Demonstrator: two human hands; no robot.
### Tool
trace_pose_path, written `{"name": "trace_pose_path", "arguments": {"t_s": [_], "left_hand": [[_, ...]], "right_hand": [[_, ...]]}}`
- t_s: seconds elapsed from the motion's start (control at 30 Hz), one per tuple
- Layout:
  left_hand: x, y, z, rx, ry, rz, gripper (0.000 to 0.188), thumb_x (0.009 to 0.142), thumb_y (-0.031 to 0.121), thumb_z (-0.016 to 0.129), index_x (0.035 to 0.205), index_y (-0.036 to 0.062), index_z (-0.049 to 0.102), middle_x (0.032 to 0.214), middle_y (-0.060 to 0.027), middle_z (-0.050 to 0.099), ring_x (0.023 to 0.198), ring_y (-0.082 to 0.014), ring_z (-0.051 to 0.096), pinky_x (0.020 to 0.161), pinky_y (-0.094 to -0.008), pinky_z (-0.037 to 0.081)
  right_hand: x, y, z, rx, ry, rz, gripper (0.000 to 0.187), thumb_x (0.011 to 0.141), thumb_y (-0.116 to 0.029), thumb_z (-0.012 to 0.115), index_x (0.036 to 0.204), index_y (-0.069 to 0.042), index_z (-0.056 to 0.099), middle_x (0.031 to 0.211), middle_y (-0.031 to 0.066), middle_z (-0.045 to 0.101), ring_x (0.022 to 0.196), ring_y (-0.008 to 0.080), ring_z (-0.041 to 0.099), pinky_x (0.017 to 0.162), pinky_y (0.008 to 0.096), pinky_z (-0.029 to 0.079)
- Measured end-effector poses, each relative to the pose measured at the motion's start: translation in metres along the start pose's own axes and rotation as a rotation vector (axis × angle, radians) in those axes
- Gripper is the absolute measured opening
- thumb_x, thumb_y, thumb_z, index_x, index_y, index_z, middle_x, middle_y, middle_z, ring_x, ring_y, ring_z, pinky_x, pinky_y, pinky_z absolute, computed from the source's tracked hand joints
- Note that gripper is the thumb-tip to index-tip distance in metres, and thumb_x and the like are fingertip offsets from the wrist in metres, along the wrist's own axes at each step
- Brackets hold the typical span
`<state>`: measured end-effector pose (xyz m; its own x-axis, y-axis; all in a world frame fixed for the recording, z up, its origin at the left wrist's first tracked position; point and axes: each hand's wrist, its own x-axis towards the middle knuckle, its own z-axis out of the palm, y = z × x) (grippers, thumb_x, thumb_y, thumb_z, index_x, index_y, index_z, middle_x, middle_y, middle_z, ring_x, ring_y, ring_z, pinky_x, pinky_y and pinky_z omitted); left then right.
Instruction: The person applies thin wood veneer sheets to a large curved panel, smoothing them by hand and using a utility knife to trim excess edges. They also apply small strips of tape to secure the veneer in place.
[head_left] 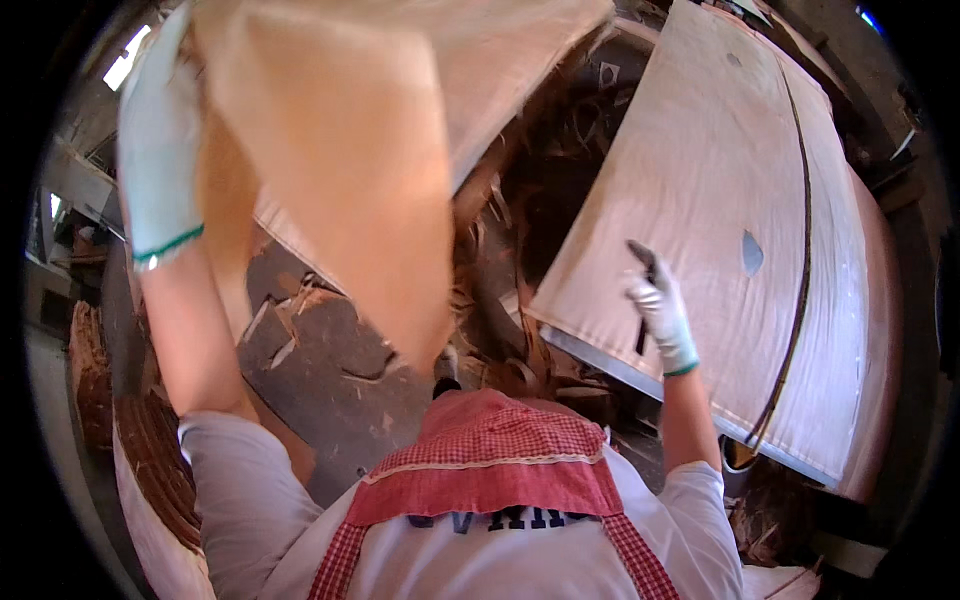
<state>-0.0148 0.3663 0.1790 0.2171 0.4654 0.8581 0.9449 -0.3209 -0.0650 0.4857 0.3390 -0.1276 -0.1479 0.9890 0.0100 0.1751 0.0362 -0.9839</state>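
Note:
My left hand (160,150), in a white glove with a green cuff, is raised at the far left. It is closed on the edge of a thin tan wood veneer sheet (345,170), which hangs at a tilt with a corner pointing down toward me. The sheet is smeared by motion, and it hides part of what lies behind. My right hand (665,322), also gloved, is closed around a slim dark tool (641,257) whose exact kind I cannot make out. That hand is over the near part of a stack of pale veneer sheets (690,190).
A long dark strip (803,190) runs along the right stack, whose top sheet has a grey oval hole or patch (752,254). Another pale sheet (510,50) lies at the back. Torn veneer scraps (290,310) litter the dark floor (330,385). Curved brown sheets (155,465) stand at left.

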Motion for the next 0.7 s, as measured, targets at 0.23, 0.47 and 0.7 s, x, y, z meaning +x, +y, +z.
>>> {"name": "trace_pose_path", "arguments": {"t_s": [0.23, 0.47, 0.7], "left_hand": [[0.130, -0.171, 0.141, -1.179, 0.100, -0.573, 0.048, 0.093, 0.003, 0.055, 0.140, 0.0013, 0.047, 0.121, -0.0118, 0.063, 0.110, -0.0183, 0.059, 0.095, -0.0324, 0.048], [0.183, -0.201, 0.274, -0.507, 0.007, -0.157, 0.045, 0.093, 0.001, 0.054, 0.137, 0.0030, 0.049, 0.119, -0.0146, 0.061, 0.106, -0.0220, 0.059, 0.091, -0.0334, 0.049], [0.240, -0.292, 0.500, -1.598, -0.489, -0.519, 0.030, 0.094, 0.015, 0.061, 0.123, 0.0112, 0.060, 0.123, -0.0117, 0.063, 0.109, -0.0220, 0.061, 0.091, -0.0284, 0.050]], "right_hand": [[0.166, -0.002, 0.167, 0.173, -0.114, -0.151, 0.085, 0.081, -0.017, 0.081, 0.146, 0.004, 0.030, 0.145, 0.0180, 0.043, 0.136, 0.0247, 0.039, 0.110, 0.0338, 0.036], [0.213, -0.062, 0.157, 0.286, -0.039, 0.181, 0.012, 0.093, -0.016, 0.064, 0.094, -0.004, 0.061, 0.070, -0.0050, 0.052, 0.056, 0.0049, 0.046, 0.052, 0.0235, 0.039], [0.169, -0.155, 0.051, -0.116, 0.261, 0.221, 0.016, 0.094, -0.017, 0.062, 0.098, -0.002, 0.063, 0.083, 0.0001, 0.061, 0.074, 0.0086, 0.053, 0.066, 0.0255, 0.045]]}}
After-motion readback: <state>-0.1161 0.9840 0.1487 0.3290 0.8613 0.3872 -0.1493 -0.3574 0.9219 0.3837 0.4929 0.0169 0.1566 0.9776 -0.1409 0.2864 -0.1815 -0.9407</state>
